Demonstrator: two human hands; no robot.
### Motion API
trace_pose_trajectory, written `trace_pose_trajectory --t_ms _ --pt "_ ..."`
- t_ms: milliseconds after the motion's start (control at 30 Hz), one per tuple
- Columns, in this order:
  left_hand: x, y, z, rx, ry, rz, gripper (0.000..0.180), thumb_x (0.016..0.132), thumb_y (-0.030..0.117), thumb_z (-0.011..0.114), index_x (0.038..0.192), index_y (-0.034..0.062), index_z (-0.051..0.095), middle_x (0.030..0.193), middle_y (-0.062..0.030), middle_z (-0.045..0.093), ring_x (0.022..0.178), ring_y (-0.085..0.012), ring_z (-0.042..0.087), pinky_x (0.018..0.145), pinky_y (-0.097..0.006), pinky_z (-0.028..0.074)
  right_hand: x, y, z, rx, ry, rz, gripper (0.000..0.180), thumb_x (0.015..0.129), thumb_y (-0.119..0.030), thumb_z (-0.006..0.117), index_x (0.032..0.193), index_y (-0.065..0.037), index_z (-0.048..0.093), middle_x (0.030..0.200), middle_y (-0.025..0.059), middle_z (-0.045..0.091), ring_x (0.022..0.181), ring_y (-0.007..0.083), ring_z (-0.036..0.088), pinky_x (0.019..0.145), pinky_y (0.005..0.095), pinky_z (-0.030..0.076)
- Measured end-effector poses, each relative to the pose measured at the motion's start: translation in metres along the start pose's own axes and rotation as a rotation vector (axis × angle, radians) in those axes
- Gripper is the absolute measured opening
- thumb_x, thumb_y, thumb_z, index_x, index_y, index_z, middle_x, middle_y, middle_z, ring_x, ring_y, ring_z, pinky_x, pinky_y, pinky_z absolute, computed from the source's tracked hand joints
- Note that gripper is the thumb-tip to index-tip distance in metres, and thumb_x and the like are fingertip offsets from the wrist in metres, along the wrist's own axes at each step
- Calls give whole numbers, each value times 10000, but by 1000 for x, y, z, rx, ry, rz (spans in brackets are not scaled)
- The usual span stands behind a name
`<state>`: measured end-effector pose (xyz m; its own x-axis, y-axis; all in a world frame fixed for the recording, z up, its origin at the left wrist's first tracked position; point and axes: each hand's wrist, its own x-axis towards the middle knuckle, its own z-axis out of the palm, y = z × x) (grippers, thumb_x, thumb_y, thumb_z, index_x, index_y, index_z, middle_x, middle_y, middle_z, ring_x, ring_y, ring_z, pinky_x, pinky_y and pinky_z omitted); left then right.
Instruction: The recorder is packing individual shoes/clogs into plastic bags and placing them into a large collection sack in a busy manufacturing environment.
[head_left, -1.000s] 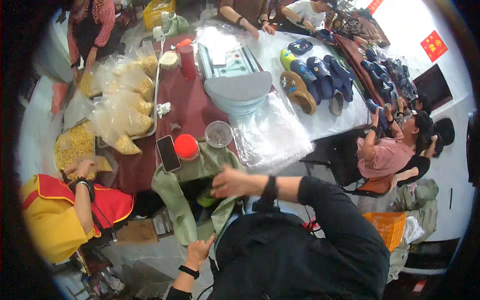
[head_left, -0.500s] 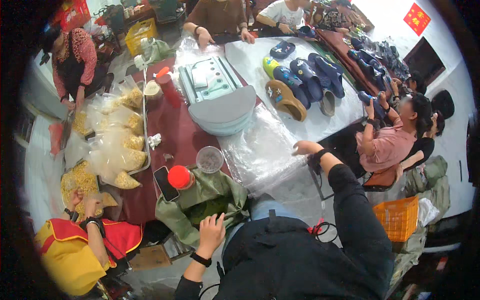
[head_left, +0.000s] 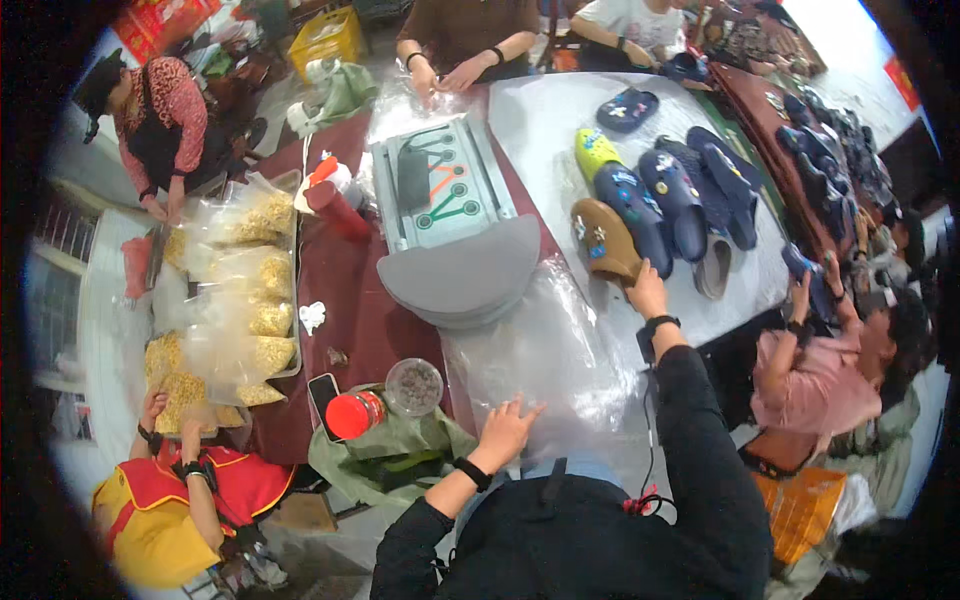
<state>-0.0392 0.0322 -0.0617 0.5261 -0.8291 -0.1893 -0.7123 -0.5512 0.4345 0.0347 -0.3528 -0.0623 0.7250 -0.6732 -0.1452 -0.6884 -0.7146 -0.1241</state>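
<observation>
The left hand (head_left: 507, 435) is held low over the near edge of a stack of clear plastic bags (head_left: 550, 340), fingers loosely spread, nothing gripped; whether the film is touched cannot be told. The film is thin, glossy and wrinkled. To the left, a crumpled green woven bag (head_left: 345, 465) is noted, with a dark phone (head_left: 322, 393), a red-lidded jar (head_left: 348, 415) and a round clear tub (head_left: 415, 388) of small grey pieces grouped at its upper edge. Print is carried on the jar's side, too small to be read. The right hand (head_left: 648, 292) is extended forward, fingers partly curled, tips against the near end of a brown clog (head_left: 603, 238); whether it is gripped cannot be told. The clog is laid on the white table cover (head_left: 535, 120), smooth and rounded, with small pale ornaments attached. Beside it are placed dark blue clogs (head_left: 675, 200), a lime-green toe (head_left: 597, 152) and a grey clog (head_left: 713, 268). A grey unit (head_left: 460, 265) with a rounded front is stood beyond the film; its panel is marked with green and orange dots and lines. At left, bags of yellow pieces (head_left: 265, 318) are set in a tray. Farther off, a red sheet (head_left: 140, 30) is seen, its pale markings illegible.
</observation>
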Motion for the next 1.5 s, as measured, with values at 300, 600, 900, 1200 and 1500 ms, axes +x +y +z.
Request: trace_pose_trajectory --t_ms 300,600,900,1200,1500 --pt "22 1 33 176 -113 -120 495 839 180 470 1303 341 409 1315 -205 364 1113 -372 429 816 -479 432 -43 -52 -39 971 10 -392 422 705 36 471 1124 -4 502 973 203 611 944 332 588 820 391 449" --pt "31 1 32 90 -210 -148 535 822 131 460 1310 343 405 1386 -211 267 1205 -451 328 851 -548 414 -54 -193 -3 823 -368 -280 368 797 -301 515 1048 -31 514 849 209 612 813 397 587 717 442 455" --pt "24 3 38 97 -154 -205 523 821 143 474 1310 316 405 1406 -207 235 1195 -427 365 864 -545 401 126 -179 19 868 -7 -240 585 806 -265 569 1271 38 382 1218 268 451 1138 345 422 980 403 316" --pt "30 15 28 39 -287 -317 544 849 125 433 1352 302 328 1445 -183 150 1284 -407 245 957 -585 314 233 -154 49 541 210 108 629 771 -280 576 1298 10 388 1306 320 317 1228 429 305 1050 405 232" --pt "27 11 38 38 -193 -294 599 836 118 451 1377 312 283 1430 -193 162 1253 -418 275 921 -591 345 172 -185 -30 1431 -160 -416 400 878 -197 475 1215 16 503 1289 111 450 1071 196 479 873 272 386"
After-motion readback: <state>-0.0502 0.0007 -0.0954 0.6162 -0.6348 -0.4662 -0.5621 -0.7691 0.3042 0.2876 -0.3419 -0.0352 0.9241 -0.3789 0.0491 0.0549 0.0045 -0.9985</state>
